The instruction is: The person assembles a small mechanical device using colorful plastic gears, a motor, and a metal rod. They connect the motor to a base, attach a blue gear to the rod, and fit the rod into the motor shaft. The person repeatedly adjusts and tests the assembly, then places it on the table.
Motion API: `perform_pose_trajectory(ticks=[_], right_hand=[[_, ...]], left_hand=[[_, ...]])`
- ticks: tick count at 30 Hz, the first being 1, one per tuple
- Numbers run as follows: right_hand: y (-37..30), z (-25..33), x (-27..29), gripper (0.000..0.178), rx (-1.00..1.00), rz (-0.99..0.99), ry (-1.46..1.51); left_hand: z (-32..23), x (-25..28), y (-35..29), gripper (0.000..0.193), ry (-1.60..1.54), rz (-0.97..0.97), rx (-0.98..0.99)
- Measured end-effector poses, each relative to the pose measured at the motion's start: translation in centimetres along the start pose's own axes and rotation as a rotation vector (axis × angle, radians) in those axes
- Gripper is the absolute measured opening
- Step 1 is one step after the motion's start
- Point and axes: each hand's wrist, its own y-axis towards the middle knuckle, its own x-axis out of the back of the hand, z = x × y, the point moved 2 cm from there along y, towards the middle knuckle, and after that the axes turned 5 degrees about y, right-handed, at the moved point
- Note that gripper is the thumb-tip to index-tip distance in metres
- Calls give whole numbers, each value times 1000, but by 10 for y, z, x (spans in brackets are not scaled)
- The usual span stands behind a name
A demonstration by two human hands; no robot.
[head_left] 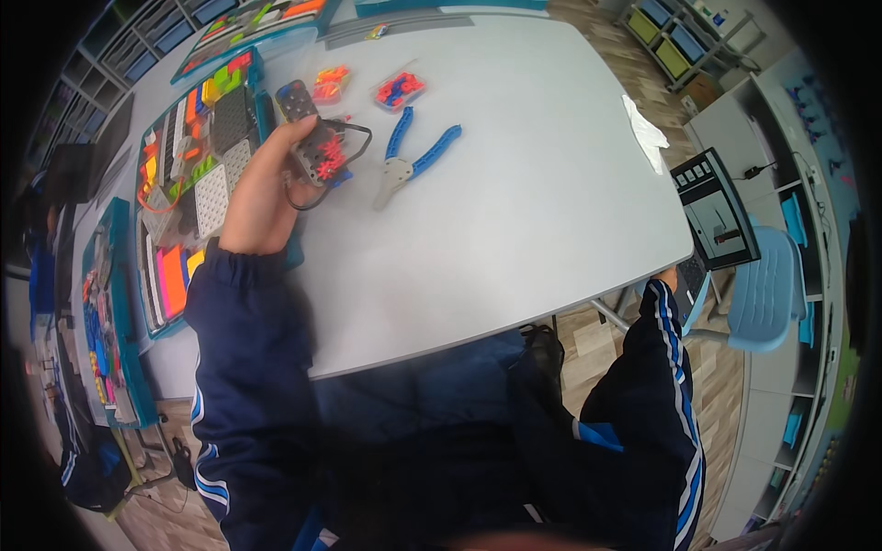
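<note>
My left hand (262, 197) is closed around a dark, perforated building-kit assembly (296, 101) and lifts it over the left part of the white table (514, 165). Red gears (330, 158) show on its side, and a black cable (369, 140) loops out from it. Fingers on the far side are hidden. To the right of it, blue-handled pliers (398, 172) lie with their handles spread. Only a bit of my right hand (669, 275) shows past the table's right edge, beside the laptop (719, 207); its fingers are hidden.
Left of my arm stands a teal-edged parts tray (262, 78) full of coloured pieces. Two clear boxes, one with orange parts (333, 83) and one with red and blue parts (400, 89), sit beyond the pliers. A crumpled white tissue (646, 135) and a light-blue chair (764, 289) are at right.
</note>
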Motion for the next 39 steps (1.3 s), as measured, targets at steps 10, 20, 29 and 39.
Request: perform_pose_trajectory(ticks=[10, 20, 29, 39], right_hand=[[8, -6, -29, 43, 36, -93, -2], [-3, 6, -27, 45, 5, -53, -19], [-7, 10, -23, 46, 1, -58, -21], [-10, 11, -24, 47, -12, -52, -37]], left_hand=[[-3, -2, 0, 31, -48, -22, 1], [-2, 1, 0, 28, -33, -17, 18], [-2, 1, 0, 28, -46, -39, 20], [-1, 2, 2, 28, -53, -8, 21]])
